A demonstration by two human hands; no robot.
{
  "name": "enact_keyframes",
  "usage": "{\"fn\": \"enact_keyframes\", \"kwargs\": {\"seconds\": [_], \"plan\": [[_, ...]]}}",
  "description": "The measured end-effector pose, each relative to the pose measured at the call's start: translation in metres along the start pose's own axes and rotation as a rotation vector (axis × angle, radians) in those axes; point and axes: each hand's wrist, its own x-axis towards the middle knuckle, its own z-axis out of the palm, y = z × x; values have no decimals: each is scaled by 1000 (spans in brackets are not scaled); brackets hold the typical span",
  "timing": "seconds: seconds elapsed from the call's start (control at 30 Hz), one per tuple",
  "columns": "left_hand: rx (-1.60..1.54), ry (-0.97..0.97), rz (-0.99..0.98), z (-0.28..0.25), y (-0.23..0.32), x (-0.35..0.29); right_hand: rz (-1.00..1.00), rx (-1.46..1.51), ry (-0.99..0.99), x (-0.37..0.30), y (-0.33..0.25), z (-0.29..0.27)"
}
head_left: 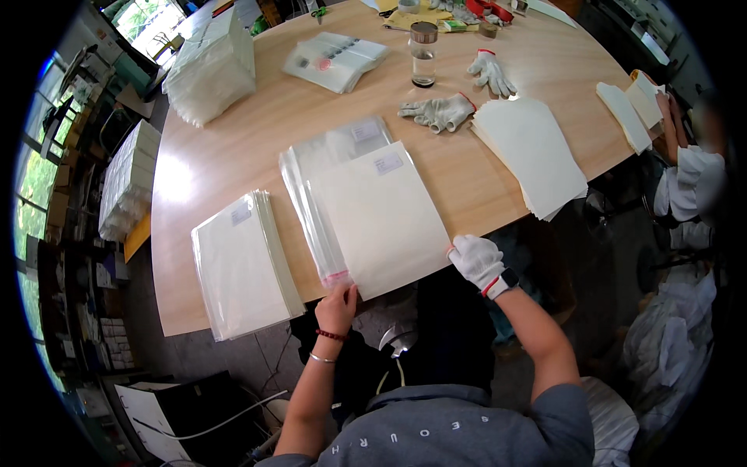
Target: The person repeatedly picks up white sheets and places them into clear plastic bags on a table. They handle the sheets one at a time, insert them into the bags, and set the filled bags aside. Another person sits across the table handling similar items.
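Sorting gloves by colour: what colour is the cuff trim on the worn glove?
Red trim on the white glove on the right hand, head view.

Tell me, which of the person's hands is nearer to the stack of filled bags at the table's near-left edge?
Left. The bare left hand sits just right of the stack of filled bags, pinching the clear bag. The gloved right hand is farther right, across the cream sheet.

Bare left hand [338, 306] pinches with fingertips; right hand [478, 261] (white-gloved) curls closed, forearms angled inward.

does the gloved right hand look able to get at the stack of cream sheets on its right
Probably yes. The right hand rests at the table's near edge, and the cream sheet stack lies just beyond it with only bare wooden table between.
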Motion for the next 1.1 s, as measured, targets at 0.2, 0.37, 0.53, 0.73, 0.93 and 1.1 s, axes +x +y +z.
{"fn": "enact_keyframes", "kwargs": {"seconds": [0.2,0.37,0.53,0.73,0.93,1.1], "plan": [[-1189,-177,-699,-7,19,-8,454,799,-126,-14,-5,2],[-1144,-246,-338,-55,0,0,336,1027,-58,-35,-37,17],[-916,-33,-231,-151,-86,-26,-62,862,27,-1,-144,57],[-593,138,-463,-180,-240,-54,-196,726,-349,30,-266,88],[35,285,-563,-139,-252,-63,-208,606,-344,22,-256,90],[629,365,-477,-148,-200,-30,-123,957,-200,-5,-132,45]]}}
